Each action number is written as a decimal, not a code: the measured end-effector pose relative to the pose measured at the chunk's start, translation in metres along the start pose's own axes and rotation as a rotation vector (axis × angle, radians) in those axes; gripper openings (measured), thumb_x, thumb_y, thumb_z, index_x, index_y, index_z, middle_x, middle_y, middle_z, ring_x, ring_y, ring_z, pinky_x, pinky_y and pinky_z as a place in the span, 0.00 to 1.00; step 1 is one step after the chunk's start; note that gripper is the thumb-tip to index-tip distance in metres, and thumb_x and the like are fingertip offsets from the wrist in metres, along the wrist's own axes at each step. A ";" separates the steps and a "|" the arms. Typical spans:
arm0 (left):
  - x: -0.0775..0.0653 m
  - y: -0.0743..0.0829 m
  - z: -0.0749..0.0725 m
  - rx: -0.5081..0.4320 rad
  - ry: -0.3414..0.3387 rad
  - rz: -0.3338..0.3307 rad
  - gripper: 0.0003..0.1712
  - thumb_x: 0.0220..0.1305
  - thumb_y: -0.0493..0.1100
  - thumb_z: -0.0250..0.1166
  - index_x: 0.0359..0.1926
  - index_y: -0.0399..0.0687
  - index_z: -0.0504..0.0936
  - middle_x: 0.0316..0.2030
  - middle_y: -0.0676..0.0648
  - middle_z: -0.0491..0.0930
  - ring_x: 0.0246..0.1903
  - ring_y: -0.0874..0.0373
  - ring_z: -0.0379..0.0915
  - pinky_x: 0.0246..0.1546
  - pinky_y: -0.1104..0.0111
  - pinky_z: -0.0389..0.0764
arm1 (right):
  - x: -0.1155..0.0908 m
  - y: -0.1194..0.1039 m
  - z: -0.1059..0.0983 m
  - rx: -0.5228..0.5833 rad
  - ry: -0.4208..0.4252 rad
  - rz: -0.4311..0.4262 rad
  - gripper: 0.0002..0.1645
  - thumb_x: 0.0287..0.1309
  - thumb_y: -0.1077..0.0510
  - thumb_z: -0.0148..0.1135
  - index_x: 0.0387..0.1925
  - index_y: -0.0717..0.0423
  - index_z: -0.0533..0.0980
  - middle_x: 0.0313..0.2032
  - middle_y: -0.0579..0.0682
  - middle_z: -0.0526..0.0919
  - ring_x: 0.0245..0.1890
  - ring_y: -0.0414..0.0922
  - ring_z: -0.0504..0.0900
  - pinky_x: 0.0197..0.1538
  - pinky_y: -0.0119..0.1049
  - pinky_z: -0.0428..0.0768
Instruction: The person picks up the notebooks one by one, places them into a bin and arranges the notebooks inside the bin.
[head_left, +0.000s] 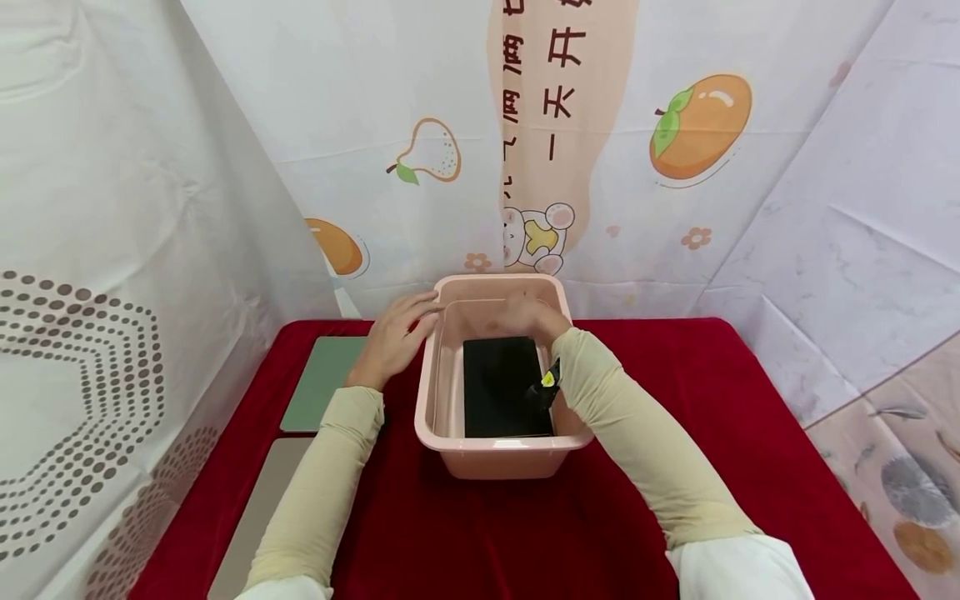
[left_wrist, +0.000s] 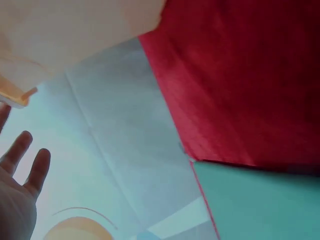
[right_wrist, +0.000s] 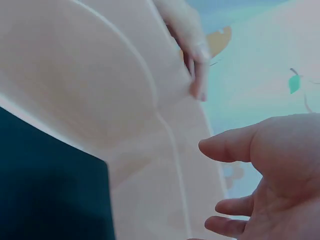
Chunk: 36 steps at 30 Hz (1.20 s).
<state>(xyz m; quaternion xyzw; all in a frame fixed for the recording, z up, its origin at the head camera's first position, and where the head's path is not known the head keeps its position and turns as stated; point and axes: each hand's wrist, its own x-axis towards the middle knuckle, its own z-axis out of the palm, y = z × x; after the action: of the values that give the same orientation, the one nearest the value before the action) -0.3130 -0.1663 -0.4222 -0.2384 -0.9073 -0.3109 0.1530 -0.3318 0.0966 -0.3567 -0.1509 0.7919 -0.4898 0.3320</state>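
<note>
From the head, a red-clothed table stands against printed white curtains; a pink basin on it holds a black slab. The left hand touches the basin's left rim, fingers loose; the right hand is blurred above the basin. The left wrist shows red cloth beside a green panel. The right wrist shows the right hand's thumb and fingers apart, holding nothing.

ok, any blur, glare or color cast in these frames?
Head: right hand looks motion-blurred, white glare on the front rim of the pink basin; left wrist: bluish cast on the backdrop, green panel reading teal; right wrist: similar cast, black panel reading dark teal, fine detail soft.
</note>
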 end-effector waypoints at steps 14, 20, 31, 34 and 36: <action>0.010 0.016 -0.005 0.068 0.062 0.050 0.22 0.78 0.56 0.53 0.63 0.55 0.82 0.69 0.48 0.74 0.71 0.45 0.65 0.74 0.47 0.63 | -0.050 -0.038 -0.012 -0.494 0.350 0.091 0.56 0.66 0.40 0.59 0.81 0.58 0.43 0.80 0.64 0.40 0.80 0.59 0.48 0.79 0.55 0.58; 0.013 0.021 -0.009 0.097 0.099 0.076 0.22 0.78 0.54 0.54 0.65 0.56 0.80 0.72 0.48 0.70 0.72 0.48 0.64 0.71 0.46 0.66 | -0.060 -0.039 -0.023 -0.535 0.377 0.051 0.60 0.65 0.35 0.60 0.81 0.58 0.41 0.80 0.65 0.38 0.80 0.61 0.48 0.79 0.59 0.57; 0.014 0.029 -0.019 0.213 0.101 0.009 0.27 0.78 0.61 0.49 0.73 0.69 0.70 0.78 0.51 0.62 0.76 0.43 0.56 0.70 0.37 0.63 | -0.074 -0.025 -0.036 -0.691 0.306 -0.048 0.64 0.64 0.34 0.61 0.82 0.54 0.34 0.81 0.59 0.30 0.81 0.64 0.35 0.79 0.66 0.49; 0.015 0.028 -0.020 0.244 0.104 -0.006 0.28 0.77 0.63 0.48 0.74 0.72 0.67 0.79 0.52 0.59 0.78 0.42 0.53 0.70 0.36 0.61 | -0.076 -0.018 -0.039 -0.755 0.291 -0.065 0.64 0.64 0.33 0.60 0.82 0.52 0.33 0.82 0.57 0.29 0.82 0.63 0.33 0.80 0.67 0.44; 0.015 0.028 -0.021 0.258 0.105 -0.013 0.29 0.77 0.64 0.47 0.75 0.72 0.66 0.79 0.52 0.58 0.78 0.42 0.51 0.72 0.36 0.58 | -0.077 -0.013 -0.040 -0.777 0.284 -0.069 0.65 0.63 0.32 0.60 0.83 0.49 0.33 0.82 0.55 0.28 0.82 0.62 0.33 0.79 0.67 0.43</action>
<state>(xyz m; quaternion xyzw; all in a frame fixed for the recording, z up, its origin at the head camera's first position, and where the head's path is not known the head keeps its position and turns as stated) -0.3077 -0.1551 -0.3857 -0.1945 -0.9319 -0.2049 0.2277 -0.3033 0.1613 -0.3041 -0.2223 0.9503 -0.1810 0.1212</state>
